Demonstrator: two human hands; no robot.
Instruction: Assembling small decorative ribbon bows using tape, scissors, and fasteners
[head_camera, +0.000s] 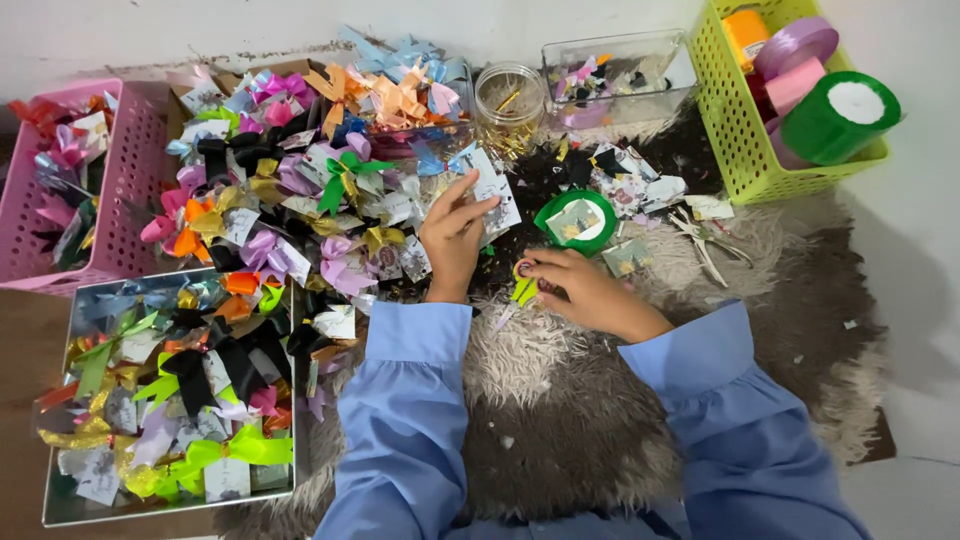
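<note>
Head view looks down on two blue sleeves and both hands working over a shaggy grey rug (560, 400). Left hand (455, 238) pinches a small printed card (492, 190) by its lower edge, fingers closed on it and lifting it off the pile, likely so that the blades can reach it cleanly. Right hand (585, 290) is wrapped around small scissors (522, 288), fingers through the yellow-green handles, the tips pointing down and left toward the rug; whether the blades are apart or together I cannot tell. The card is pale, with a dark picture on it, and sits just above and left of the scissors, not touching them. Loose bows (300, 190) lie heaped to the left, more fill a metal tray (60, 515) and a pink basket (125, 170). A green tape ring (575, 222) lies just beyond the right hand, pliers (708, 240) farther right, ribbon rolls in a green basket (730, 150).
</note>
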